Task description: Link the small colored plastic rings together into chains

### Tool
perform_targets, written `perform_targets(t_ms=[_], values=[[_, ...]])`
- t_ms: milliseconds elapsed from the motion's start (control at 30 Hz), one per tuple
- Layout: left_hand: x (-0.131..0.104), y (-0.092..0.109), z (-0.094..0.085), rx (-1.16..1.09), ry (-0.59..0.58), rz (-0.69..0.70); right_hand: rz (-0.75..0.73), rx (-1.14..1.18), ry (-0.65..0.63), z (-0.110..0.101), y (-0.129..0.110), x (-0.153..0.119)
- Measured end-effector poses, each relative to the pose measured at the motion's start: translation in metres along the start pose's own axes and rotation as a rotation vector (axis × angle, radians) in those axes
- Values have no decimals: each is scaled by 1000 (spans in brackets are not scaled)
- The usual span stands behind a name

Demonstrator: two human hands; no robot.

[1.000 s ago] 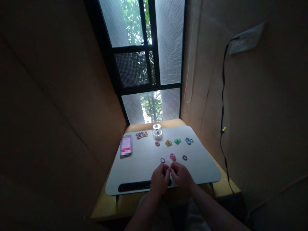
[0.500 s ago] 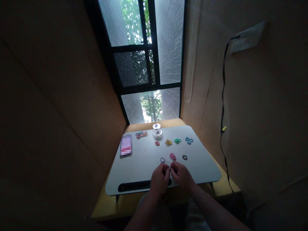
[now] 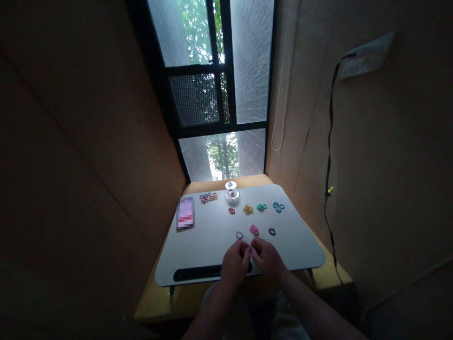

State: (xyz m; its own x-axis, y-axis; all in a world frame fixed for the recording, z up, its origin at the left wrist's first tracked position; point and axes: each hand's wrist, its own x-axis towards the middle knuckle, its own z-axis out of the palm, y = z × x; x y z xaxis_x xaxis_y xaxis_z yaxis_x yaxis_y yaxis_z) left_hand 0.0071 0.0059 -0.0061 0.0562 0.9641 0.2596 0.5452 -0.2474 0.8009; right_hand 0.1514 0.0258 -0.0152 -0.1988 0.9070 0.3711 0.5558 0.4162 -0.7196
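Note:
My left hand [image 3: 236, 259] and my right hand [image 3: 265, 256] meet fingertip to fingertip over the near part of a white lap table [image 3: 205, 236]. Both are closed in a pinch, and what lies between the fingertips is too small to make out. Just beyond them lie a purple band [image 3: 239, 234], a pink pile of bands [image 3: 254, 230] and a dark band [image 3: 272, 231]. Farther back are red bands [image 3: 231, 211], yellow bands [image 3: 248, 209], green bands [image 3: 261, 207] and blue-teal bands [image 3: 278, 207].
A clear round container [image 3: 232, 195] stands at the back, with mixed coloured bands [image 3: 208, 198] to its left. A blurred pink packet [image 3: 186, 213] lies at the left edge. The table has a black slot [image 3: 198, 273] along its near edge. A black cable [image 3: 329, 160] hangs at right.

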Motion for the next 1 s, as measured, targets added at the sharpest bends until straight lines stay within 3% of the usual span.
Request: perform_targets(t_ms=[1000], values=[[0,0,0,11,-4,-6,-1,-27,-12,3,4,-1]])
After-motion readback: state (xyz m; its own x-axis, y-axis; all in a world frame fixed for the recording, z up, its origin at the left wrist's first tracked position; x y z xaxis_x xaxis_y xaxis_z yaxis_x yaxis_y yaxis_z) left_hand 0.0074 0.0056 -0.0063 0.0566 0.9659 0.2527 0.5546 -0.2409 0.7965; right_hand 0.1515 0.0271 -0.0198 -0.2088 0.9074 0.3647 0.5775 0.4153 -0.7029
